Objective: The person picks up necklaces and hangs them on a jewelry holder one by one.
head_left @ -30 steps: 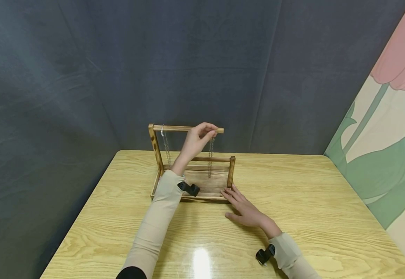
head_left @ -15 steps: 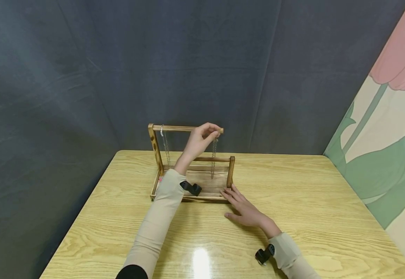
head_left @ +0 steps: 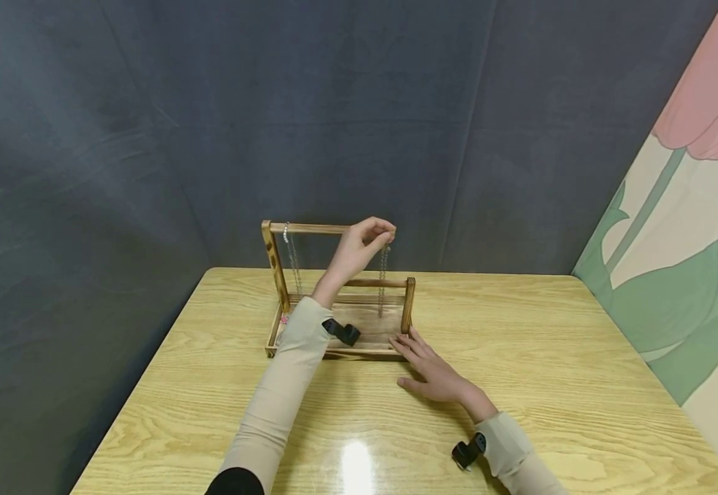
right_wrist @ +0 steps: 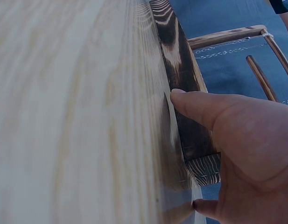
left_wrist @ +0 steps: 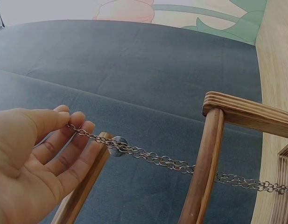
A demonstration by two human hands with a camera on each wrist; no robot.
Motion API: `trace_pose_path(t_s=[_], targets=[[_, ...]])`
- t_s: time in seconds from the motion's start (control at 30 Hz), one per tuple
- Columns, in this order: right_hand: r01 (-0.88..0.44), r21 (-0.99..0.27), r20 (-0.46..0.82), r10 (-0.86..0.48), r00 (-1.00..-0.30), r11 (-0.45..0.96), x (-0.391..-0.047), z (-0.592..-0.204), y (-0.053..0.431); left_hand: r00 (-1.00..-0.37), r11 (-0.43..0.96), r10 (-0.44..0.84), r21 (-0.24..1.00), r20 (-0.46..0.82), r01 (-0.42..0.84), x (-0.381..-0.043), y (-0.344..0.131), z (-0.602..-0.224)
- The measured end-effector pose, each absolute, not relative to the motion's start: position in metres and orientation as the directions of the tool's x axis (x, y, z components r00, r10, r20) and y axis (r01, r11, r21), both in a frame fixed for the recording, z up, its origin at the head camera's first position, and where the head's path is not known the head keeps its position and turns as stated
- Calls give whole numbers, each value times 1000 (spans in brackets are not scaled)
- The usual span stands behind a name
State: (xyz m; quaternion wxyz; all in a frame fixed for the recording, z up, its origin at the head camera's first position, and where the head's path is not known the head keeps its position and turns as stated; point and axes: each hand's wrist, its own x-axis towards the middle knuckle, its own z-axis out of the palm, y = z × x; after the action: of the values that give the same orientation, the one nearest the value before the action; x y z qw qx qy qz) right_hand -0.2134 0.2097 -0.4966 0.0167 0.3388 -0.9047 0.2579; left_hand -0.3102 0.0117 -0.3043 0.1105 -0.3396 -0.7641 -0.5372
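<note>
My left hand (head_left: pixel 354 253) pinches one end of a metal chain necklace (left_wrist: pixel 165 162) between thumb and fingertips, at the free right end of the upper bar (head_left: pixel 315 228) of a wooden jewelry stand (head_left: pixel 275 268). The doubled chain hangs down from there, passing the lower bar (left_wrist: pixel 207 163). A dark round piece (left_wrist: pixel 118 146) sits on the chain by the bar's tip. My right hand (head_left: pixel 435 375) lies with straight fingers against the stand's front right corner; in the right wrist view its thumb touches the dark-grained tray wall (right_wrist: pixel 181 65).
Another chain with pale beads (head_left: pixel 286 234) hangs near the upper bar's left post. Small pink items (head_left: pixel 284 319) lie in the tray's left part. The stand rests on a wooden table (head_left: pixel 519 344), with a dark curtain (head_left: pixel 359 103) behind.
My left hand has slid a little to the right along the upper bar to its free end, carrying the chain necklace with it. The right hand stays in place on the stand.
</note>
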Motion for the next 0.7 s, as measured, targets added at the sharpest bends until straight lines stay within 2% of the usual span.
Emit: trace_pose_path(t_s=[0.7], targets=[[-601,-474,178,-598,-781,644,-212,-497,211,-746,212,434,748,505,629,-314,22,-302]])
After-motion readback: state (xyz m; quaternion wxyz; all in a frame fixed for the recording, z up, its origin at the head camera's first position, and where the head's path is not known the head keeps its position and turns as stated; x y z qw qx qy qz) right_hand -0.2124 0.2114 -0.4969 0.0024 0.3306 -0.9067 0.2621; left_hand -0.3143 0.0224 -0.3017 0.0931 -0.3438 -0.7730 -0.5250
